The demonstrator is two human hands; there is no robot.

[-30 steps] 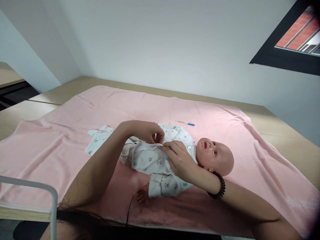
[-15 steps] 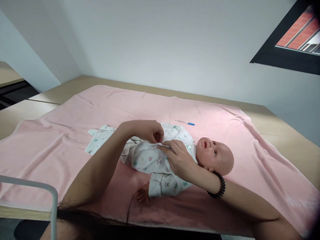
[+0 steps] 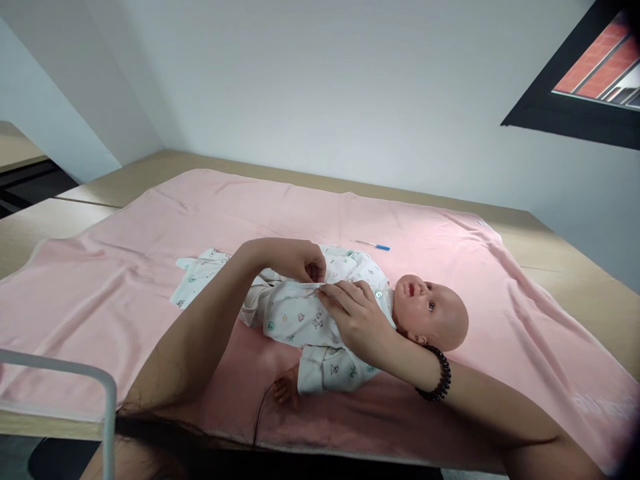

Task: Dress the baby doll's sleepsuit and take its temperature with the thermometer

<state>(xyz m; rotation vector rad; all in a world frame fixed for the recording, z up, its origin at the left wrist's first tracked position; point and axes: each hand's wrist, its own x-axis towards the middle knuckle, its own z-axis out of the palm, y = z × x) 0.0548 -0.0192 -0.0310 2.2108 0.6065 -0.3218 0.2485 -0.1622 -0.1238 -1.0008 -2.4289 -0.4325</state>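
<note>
While the doll (image 3: 431, 313) lies on its back on the pink blanket (image 3: 150, 227), head to the right, both hands meet over its belly. The left hand (image 3: 297, 261) pinches the front edge of the printed romper (image 3: 293, 315) between closed fingertips, and the right hand (image 3: 357, 319) clamps the same edge just beside it.

I see my left hand (image 3: 300, 261) pinching the front edge of the printed romper (image 3: 295, 315) on the baby doll (image 3: 430, 313). My right hand (image 3: 357, 320) lies on the doll's chest, fingertips at the same edge and touching the left hand's; I cannot tell whether they grip it. A dark bead bracelet (image 3: 437, 380) circles the right wrist. Under both hands a pink blanket (image 3: 125, 280) covers the worktop (image 3: 565, 267). A thin blue-tipped stick (image 3: 373, 245) lies just beyond them.
</note>
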